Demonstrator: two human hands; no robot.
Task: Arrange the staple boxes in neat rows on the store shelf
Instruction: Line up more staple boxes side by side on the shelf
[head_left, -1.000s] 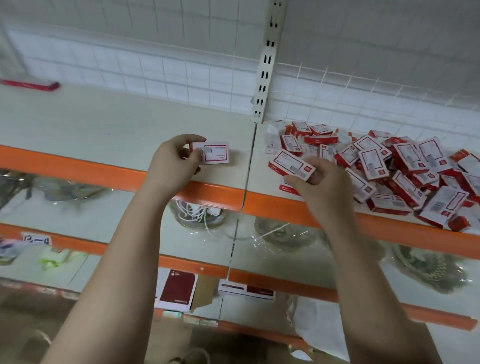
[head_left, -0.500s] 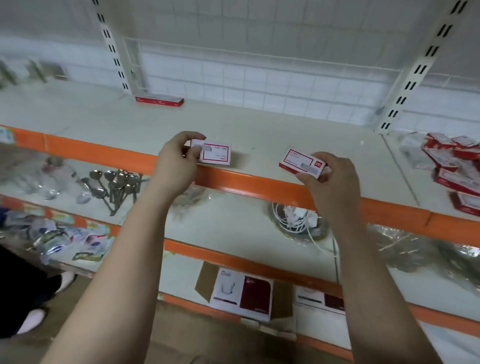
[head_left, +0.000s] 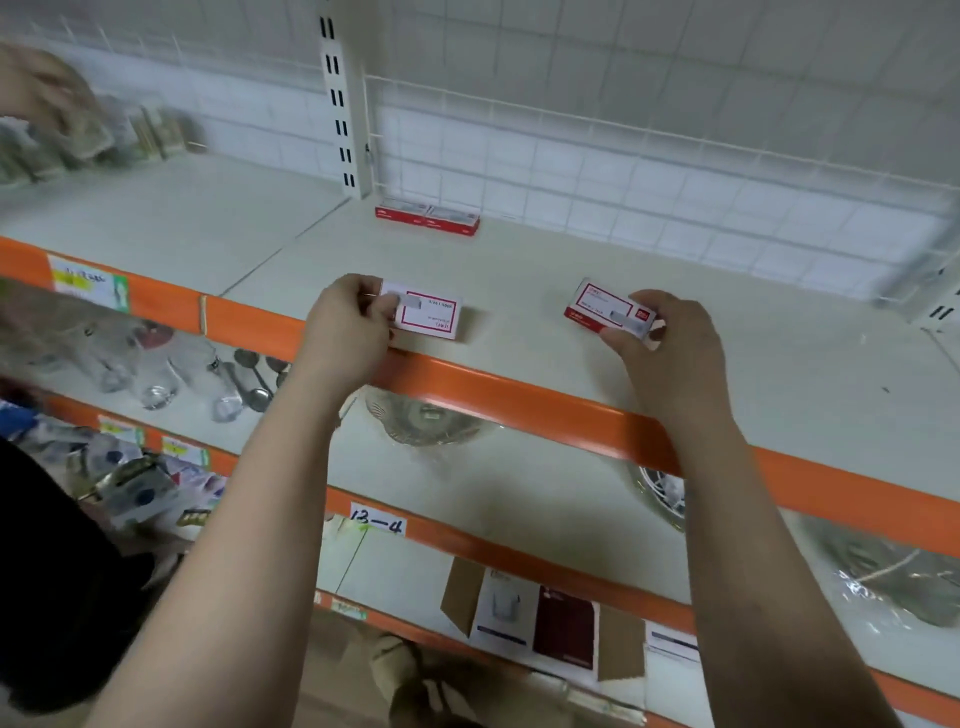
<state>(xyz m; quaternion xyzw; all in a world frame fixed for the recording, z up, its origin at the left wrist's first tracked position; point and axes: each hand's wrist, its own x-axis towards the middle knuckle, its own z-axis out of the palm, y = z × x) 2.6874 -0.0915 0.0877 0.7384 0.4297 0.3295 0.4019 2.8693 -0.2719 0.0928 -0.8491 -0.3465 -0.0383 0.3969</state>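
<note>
1. Since half a second ago your view swings further left along the shelf (head_left: 519, 270): the heap of loose boxes on the right has gone out of view, and the two boxes already placed (head_left: 427, 219) against the far wire back, beside the slotted upright (head_left: 340, 98), now sit near the centre. Both hands have carried their boxes forward over the shelf's near part.

2. Your left hand (head_left: 345, 332) pinches a staple box (head_left: 427, 316) by its left end, fingers curled round it; the box hovers over or just on the shelf near the orange front rail (head_left: 519, 395), and I cannot tell which.

3. Your right hand (head_left: 662, 358) grips a second staple box (head_left: 608, 312) from its right end, thumb and fingers closed on it, well apart from the first.

4. The left box lies flat, printed face up, long axis running left to right, roughly parallel to the rail. The right box is tilted, its long axis running from far-left to near-right, red edge facing you.

5. Risk: if you set the right box down as it is turned, it lands skewed to the placed pair and the row starts crooked. Square it first.

6. Risk: both boxes are far from the pair at the back; releasing here leaves a gap rather than a row.

7. Risk: an end pinch is a weak hold, so a quick reach could let a box slip off the front rail.
</note>
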